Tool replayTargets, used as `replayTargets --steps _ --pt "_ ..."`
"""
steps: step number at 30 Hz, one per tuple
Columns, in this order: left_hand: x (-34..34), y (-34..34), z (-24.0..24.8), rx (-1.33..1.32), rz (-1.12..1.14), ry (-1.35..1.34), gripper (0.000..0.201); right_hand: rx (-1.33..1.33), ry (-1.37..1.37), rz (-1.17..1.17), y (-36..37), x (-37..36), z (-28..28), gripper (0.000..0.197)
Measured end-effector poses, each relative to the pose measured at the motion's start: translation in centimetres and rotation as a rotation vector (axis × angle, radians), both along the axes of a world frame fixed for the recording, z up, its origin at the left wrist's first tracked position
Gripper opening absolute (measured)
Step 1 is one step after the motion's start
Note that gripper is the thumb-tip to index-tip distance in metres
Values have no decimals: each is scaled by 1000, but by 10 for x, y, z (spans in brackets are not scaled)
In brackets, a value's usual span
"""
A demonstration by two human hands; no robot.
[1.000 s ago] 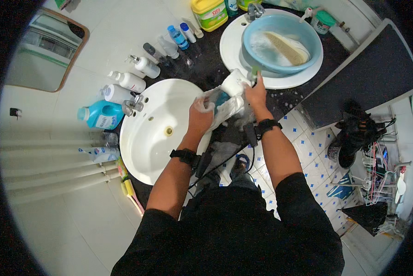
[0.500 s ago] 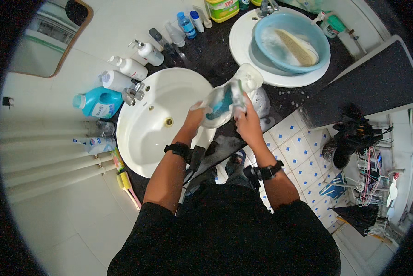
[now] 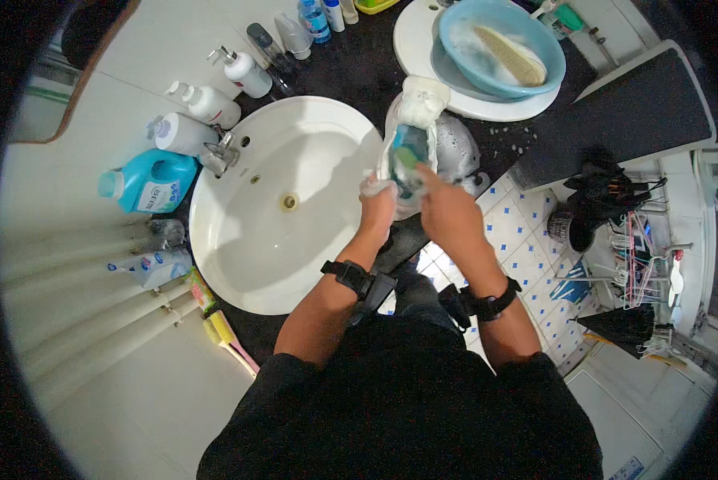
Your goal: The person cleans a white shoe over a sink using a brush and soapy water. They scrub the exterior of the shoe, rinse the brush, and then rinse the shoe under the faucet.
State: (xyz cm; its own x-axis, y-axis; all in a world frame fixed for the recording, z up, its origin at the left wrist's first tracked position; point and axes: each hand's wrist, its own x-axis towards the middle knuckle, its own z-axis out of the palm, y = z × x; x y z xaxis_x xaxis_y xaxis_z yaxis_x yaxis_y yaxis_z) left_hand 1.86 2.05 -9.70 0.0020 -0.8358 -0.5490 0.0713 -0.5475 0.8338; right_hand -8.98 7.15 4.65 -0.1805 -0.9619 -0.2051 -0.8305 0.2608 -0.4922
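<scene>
A wet, sudsy white shoe with a blue inside is held at the right rim of the near sink, its opening facing up. My left hand grips its left side near one end, with foam about the fingers. My right hand is closed over the opening, on a small green brush-like tool that reaches into the shoe; motion blurs its shape. Beside the shoe, a grey rounded thing covered in suds rests on the counter. Another pale shoe lies sole up in foamy water in a blue basin.
The white sink is at left, with a tap. Pump bottles and a blue detergent jug line the wall. The basin sits on a second sink. A yellow-bristled brush lies at lower left.
The shoe has turned to stand more lengthwise, away from me. My right hand has moved from its right side to over its opening, where the green tool now shows. The whole view has shifted.
</scene>
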Motion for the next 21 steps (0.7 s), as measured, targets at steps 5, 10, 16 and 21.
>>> replayTargets --steps 5,10,16,21 --pt "-7 0 -9 -25 -209 -31 47 82 301 -23 -8 13 -23 50" --pt "3 2 -5 -66 -275 29 43 106 317 53 -2 21 -15 38" --pt "60 -12 25 -127 -389 2 38 -273 23 -66 -1 1 24 22" --pt "149 -39 49 -171 -74 -76 24 -165 -640 -260 7 29 16 30"
